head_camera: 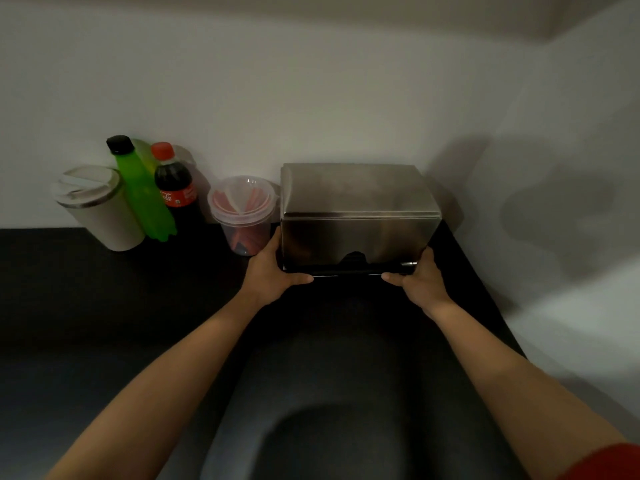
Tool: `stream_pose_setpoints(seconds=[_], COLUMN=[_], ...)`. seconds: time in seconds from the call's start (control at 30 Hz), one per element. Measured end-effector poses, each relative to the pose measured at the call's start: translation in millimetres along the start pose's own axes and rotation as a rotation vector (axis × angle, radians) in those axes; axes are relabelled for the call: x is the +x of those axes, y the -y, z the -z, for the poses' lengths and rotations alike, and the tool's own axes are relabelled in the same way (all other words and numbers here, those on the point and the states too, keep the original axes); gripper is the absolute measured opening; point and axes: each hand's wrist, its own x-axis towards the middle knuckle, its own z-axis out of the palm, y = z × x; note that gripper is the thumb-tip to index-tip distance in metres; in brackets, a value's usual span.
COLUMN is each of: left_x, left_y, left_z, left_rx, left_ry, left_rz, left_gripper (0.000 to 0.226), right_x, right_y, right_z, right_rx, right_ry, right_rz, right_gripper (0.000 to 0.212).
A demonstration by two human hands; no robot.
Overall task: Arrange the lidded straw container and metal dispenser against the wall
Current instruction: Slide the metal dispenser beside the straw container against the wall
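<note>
Hands point(277, 271) (both) around metal dispenser point(356, 216)

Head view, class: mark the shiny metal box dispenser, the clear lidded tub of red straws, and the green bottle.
shiny metal box dispenser point(356, 233), head view, front face.
clear lidded tub of red straws point(242, 202), head view, lid.
green bottle point(140, 195), head view, body.

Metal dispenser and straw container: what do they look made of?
Metal dispenser: looks like brushed stainless steel, with dull grey sheen, soft reflections and folded sheet edges. Straw container: seemingly clear plastic, since red straws show through the wall and lid. Both hands, left hand and right hand, grip the dispenser.
</note>
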Motion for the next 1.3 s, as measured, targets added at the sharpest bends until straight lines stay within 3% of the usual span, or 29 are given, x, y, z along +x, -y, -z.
stream_pose_setpoints(seconds=[0.9, 1.3], left_x=[-2.2, -3.2], left_y=[-1.4, -4.4], left_z=[-1.6, -0.6], left_rx=[0.008, 0.048], left_ry=[-0.022, -0.027], left_rz=[0.012, 0.0], left_gripper=[0.102, 0.099], right_x=[2.1, -7.5], right_y=[0.1, 8.4], right_z=[-1.3, -4.0], right_rx=[-0.061, -0.074], right_ry=[-0.011, -0.06], right_rz=[-0.007, 0.016], right_gripper=[0.09, 0.082])
